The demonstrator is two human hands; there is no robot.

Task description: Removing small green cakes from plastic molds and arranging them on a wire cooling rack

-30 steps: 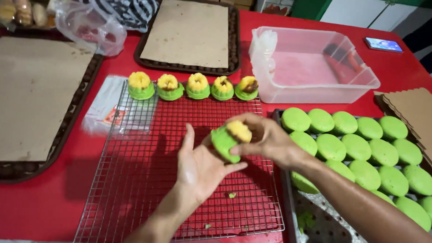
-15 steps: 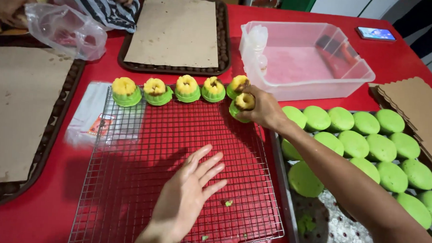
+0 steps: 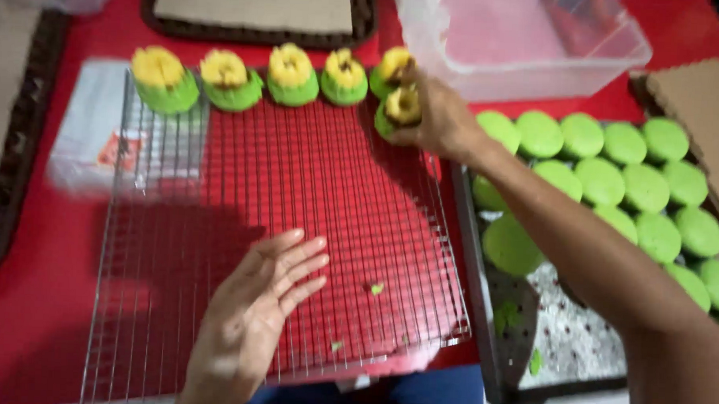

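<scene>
My right hand (image 3: 442, 121) grips a green cake with a yellow top (image 3: 398, 109) at the far right of the wire cooling rack (image 3: 295, 224), just below the last cake (image 3: 392, 66) in a row of several green-and-yellow cakes (image 3: 288, 74) along the rack's far edge. My left hand (image 3: 252, 318) hovers flat over the near part of the rack, fingers spread, holding nothing. To the right, a dark baking tray (image 3: 514, 335) holds several plain green cakes (image 3: 623, 183).
A clear plastic tub (image 3: 524, 40) stands beyond the tray. Brown paper-lined trays (image 3: 255, 7) sit at the back, and a cardboard sheet (image 3: 705, 118) at the right. A plastic wrapper (image 3: 91, 137) lies under the rack's left corner. Green crumbs (image 3: 376, 289) dot the rack.
My right hand carried the cake from the middle of the rack to its far right, by the row. My left hand dropped back toward me and opened flat.
</scene>
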